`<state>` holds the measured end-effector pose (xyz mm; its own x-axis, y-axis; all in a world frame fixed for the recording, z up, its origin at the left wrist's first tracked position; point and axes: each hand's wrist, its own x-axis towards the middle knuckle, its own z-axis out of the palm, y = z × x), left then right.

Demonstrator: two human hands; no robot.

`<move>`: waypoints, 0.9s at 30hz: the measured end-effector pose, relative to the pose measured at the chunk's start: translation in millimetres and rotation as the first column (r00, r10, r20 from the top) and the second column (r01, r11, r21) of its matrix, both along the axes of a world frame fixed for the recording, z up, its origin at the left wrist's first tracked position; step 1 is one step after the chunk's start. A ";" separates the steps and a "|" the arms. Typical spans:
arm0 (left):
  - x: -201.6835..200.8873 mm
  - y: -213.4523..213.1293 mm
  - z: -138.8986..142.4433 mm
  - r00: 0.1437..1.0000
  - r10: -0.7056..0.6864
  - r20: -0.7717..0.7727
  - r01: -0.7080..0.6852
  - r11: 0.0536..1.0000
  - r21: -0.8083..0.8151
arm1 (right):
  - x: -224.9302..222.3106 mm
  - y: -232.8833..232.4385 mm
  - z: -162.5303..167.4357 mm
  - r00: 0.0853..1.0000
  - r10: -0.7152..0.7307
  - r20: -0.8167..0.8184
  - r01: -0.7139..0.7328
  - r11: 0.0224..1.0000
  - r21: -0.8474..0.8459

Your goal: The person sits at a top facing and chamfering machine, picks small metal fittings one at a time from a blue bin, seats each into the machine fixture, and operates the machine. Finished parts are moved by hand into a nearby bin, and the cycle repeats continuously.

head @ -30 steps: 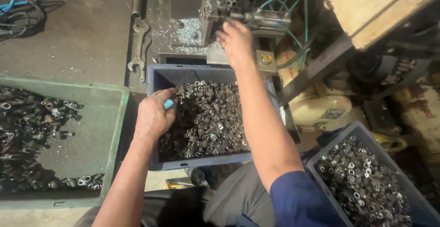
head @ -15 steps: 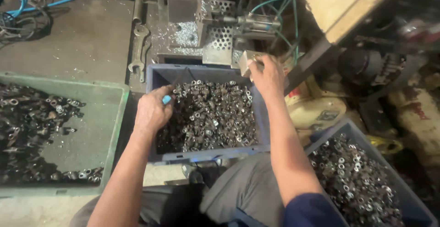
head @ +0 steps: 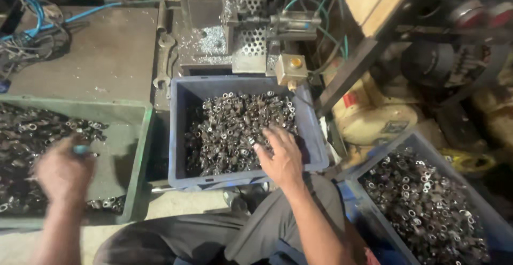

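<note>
Fingers (head: 265,141) of right hand (head: 281,159) spread on metal parts (head: 230,131).

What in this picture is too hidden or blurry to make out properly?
- Left hand, head view: motion blur hides the fingers and any grip.
- Green tray: cut off by the left edge.
- Right hand: fingertips buried among the metal parts in the blue bin, so any grip is unclear.
- Right-hand bin: cut off by the frame corner.

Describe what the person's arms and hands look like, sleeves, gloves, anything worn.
Both hands are bare, no gloves. The left hand is motion-blurred, with a small turquoise band or tip showing by the fingers; I cannot tell what it is. The right hand shows no ring or watch. Both forearms are uncovered; no sleeve shows in this frame.
</note>
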<state>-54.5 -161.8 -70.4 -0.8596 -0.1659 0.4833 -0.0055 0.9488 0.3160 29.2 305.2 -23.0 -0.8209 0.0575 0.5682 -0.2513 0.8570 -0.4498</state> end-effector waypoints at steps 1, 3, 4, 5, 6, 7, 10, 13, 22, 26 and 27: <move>3.4 -19.9 -4.3 0.987 0.128 0.096 -0.118 0.987 -0.109 | 1.5 -0.9 -0.2 1.000 -0.007 -0.021 0.007 1.000 -0.002; 9.1 -52.5 -11.6 0.976 0.155 0.155 -0.122 0.971 -0.205 | -0.3 -2.1 3.5 0.999 0.004 0.052 -0.004 1.000 0.016; 8.5 -66.3 -13.4 0.971 0.158 0.181 -0.119 0.970 -0.211 | -2.6 -2.3 5.9 0.997 0.014 0.079 -0.016 0.999 0.028; 7.6 -77.1 -17.1 0.967 0.130 0.217 -0.102 0.985 -0.139 | -3.1 -2.8 7.4 0.997 0.032 0.066 -0.032 0.999 0.011; 7.1 -87.0 -20.2 0.962 0.099 0.253 -0.084 0.994 -0.068 | -2.9 -2.7 8.5 0.997 0.046 0.055 -0.046 0.999 -0.006; 4.2 -91.6 -25.4 0.949 0.111 0.295 -0.099 0.994 -0.056 | -2.4 -2.8 8.7 0.997 0.058 0.045 -0.057 0.998 -0.023; -2.9 -87.1 -41.7 0.925 0.162 0.344 -0.099 0.976 -0.192 | -2.7 -2.6 6.7 0.992 0.058 0.108 -0.053 0.997 -0.050; -0.9 -87.7 -51.8 0.882 0.199 0.426 -0.106 0.967 -0.233 | -4.2 -1.8 4.9 0.992 0.052 0.112 -0.046 0.998 -0.052; 5.4 -84.5 -63.0 0.833 0.218 0.508 -0.120 0.968 -0.219 | -2.4 0.5 4.5 0.989 0.041 0.145 -0.039 0.999 -0.014; 4.1 -88.3 -67.8 0.829 0.211 0.518 -0.117 0.971 -0.208 | -3.1 -0.8 5.1 0.987 0.041 0.154 -0.038 0.999 -0.021; 5.2 -89.3 -68.8 0.823 0.216 0.525 -0.118 0.970 -0.214 | -3.3 -1.5 5.5 0.989 0.047 0.138 -0.046 0.999 -0.010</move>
